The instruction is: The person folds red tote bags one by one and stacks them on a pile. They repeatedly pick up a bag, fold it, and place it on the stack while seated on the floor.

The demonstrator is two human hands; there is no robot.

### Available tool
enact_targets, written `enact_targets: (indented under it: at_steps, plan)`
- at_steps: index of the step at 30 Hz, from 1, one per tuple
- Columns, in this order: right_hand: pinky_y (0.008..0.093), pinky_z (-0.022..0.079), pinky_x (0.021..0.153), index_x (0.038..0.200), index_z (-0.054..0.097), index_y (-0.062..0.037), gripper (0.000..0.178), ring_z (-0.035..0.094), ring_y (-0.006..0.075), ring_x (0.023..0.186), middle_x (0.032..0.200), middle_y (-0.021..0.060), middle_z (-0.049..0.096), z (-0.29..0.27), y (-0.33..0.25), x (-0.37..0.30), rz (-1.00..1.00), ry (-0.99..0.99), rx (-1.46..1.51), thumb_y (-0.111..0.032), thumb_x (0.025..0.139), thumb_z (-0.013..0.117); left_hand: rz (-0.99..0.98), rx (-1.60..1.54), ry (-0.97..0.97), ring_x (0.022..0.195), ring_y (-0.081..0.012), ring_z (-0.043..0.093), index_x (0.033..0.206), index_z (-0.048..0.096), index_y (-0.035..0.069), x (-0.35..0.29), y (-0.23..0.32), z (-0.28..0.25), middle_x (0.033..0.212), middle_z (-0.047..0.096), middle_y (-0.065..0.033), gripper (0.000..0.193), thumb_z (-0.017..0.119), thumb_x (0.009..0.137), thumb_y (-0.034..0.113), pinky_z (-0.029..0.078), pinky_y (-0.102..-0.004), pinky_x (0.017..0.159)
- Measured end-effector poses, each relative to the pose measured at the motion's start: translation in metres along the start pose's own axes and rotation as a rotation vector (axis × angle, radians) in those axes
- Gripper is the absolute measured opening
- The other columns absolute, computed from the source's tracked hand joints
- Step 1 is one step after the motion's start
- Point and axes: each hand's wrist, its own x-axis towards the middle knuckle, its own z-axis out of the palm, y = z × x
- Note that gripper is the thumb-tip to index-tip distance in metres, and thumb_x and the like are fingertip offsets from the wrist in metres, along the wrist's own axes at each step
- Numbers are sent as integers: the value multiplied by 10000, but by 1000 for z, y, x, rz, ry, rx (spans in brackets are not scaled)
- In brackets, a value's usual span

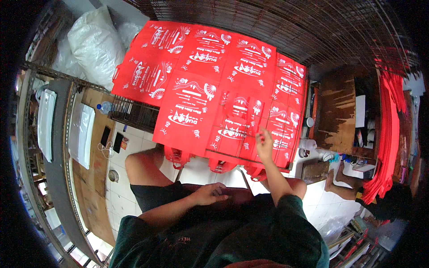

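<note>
Several flat red fabric bags with white printing cover the rack in front of me, laid edge to edge. My right hand (264,139) is over the front right bags, its fingers loosely apart; whether the fingertips touch the cloth I cannot tell. Just left of it lies a red bag (232,120) with strap-like folds across it. Red handles (176,156) hang down past the rack's front edge. Over my lap rests my left hand (211,194), fingers slightly bent and apart, with nothing in it.
Tall stacked wire racks (313,31) stand behind the bags. A big white plastic sack (96,47) is at the far left, above a bench with a bottle (105,107) and a phone (118,142). Red strips (388,138) hang at the right, near another person's leg (339,185).
</note>
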Motion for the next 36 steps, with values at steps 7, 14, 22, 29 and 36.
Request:
enact_targets:
  at_steps: [7,14,22,29,36]
  plan:
    - [290,487,705,1188,544,-41,344,610,168,774,868,91,633,-34,-10,-118,12,-404,66,-101,851,579,144,120,81,783,-209,612,1149,494,29,-6,2,4,889,623,-117,517,670,823,390,493,-340,724]
    - [312,489,715,1197,540,-45,374,624,184,815,898,90,644,-60,-49,-174,-127,-492,149,-137,839,597,48,362,105,700,-185,581,875,613,44,-25,-1,13,738,614,-91,455,605,832,497,464,-346,651]
    - [270,473,807,1221,538,-46,356,600,130,878,928,49,631,-91,-52,-217,-46,-426,280,-121,878,597,-3,597,52,648,-218,572,704,621,34,-59,11,39,658,595,-112,581,531,827,595,439,-366,628]
    - [275,455,816,1238,523,-47,367,550,113,904,954,29,601,-199,-71,-196,-149,-11,247,-103,883,595,47,525,-6,619,-158,521,675,591,17,-60,20,70,615,557,-78,576,562,828,571,418,-335,574]
    - [217,462,631,1256,492,-73,398,592,98,747,945,43,609,-368,-99,-175,-156,574,650,-68,866,572,147,519,7,632,-141,488,602,528,17,-37,11,70,672,554,-69,552,591,840,512,391,-314,561]
